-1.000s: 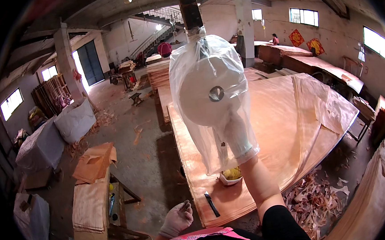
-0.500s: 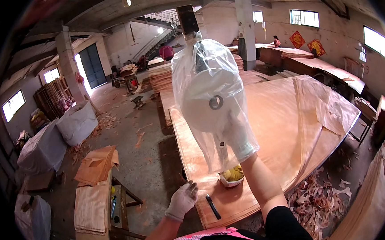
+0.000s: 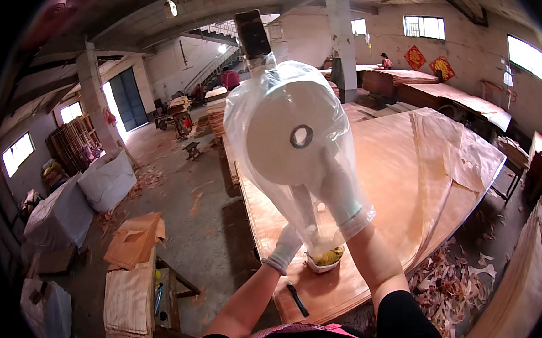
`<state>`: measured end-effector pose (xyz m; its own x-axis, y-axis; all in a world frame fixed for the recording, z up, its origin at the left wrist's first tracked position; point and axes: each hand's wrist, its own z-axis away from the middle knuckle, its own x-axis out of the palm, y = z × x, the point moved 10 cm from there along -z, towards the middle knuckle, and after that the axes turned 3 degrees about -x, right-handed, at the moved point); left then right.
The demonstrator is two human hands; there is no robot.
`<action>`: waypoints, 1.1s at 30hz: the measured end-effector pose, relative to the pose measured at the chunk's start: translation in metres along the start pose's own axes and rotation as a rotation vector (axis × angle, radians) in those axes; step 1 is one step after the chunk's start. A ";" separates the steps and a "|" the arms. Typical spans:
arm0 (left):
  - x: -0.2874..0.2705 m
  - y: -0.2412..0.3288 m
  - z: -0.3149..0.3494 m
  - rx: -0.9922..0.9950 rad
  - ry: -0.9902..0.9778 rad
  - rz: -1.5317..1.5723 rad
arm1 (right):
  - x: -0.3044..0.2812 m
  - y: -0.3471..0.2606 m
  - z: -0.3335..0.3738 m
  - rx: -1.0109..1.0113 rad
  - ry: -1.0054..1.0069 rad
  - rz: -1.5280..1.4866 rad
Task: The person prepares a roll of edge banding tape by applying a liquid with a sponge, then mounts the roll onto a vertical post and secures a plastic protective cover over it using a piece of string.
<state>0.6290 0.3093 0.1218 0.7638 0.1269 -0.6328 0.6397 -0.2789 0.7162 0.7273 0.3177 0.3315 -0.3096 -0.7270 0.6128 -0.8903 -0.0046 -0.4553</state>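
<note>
A wide white roll point(image 3: 272, 140) with a dark ring at its core hangs in front of me inside a clear plastic bag point(image 3: 237, 130). Above the bag a dark bar-like piece point(image 3: 253, 35) sticks up. My right hand point(image 3: 343, 195), in a pale glove, is inside the bag at the lower right of the roll; creased plastic blurs its fingers. My gloved left hand point(image 3: 287, 246) is raised to the bag's lower left edge, fingertips hidden by plastic. A pale strip runs down below the roll between the hands. Beneath them stands a small tub point(image 3: 325, 262) with yellowish contents.
Large wood veneer sheets point(image 3: 385, 180) cover the table before me, with a black-handled tool point(image 3: 298, 300) near its front edge. A low bench point(image 3: 132, 298) with veneer stands at left. Veneer scraps point(image 3: 448, 282) litter the floor at right; white-wrapped stacks point(image 3: 60, 209) stand far left.
My left hand has risen to the right, from beside the table edge up to the bag's lower edge. The bagged roll looks slightly nearer and larger; the right hand stays inside the bag.
</note>
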 end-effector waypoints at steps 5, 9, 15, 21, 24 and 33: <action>0.016 -0.021 -0.021 0.017 0.082 0.087 | 0.014 -0.007 -0.014 -0.017 -0.040 -0.006; 0.017 -0.057 -0.037 0.164 0.198 -0.791 | 0.029 -0.004 -0.015 0.001 0.001 0.190; 0.021 -0.009 -0.024 0.072 0.098 -0.741 | 0.007 -0.025 0.014 0.062 0.236 0.688; 0.040 -0.023 -0.022 0.150 0.021 -1.058 | -0.032 -0.020 0.038 0.101 0.231 1.084; 0.046 -0.055 -0.026 0.175 0.127 -1.076 | -0.024 -0.015 0.042 0.160 0.234 1.124; 0.001 -0.061 -0.009 -0.109 0.181 0.246 | 0.060 -0.022 0.053 -0.487 0.030 1.761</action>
<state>0.5915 0.3355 0.0800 0.8932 0.2387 -0.3811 0.4320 -0.2195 0.8748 0.7465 0.2380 0.3438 -0.8867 0.3479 -0.3046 0.4369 0.8460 -0.3055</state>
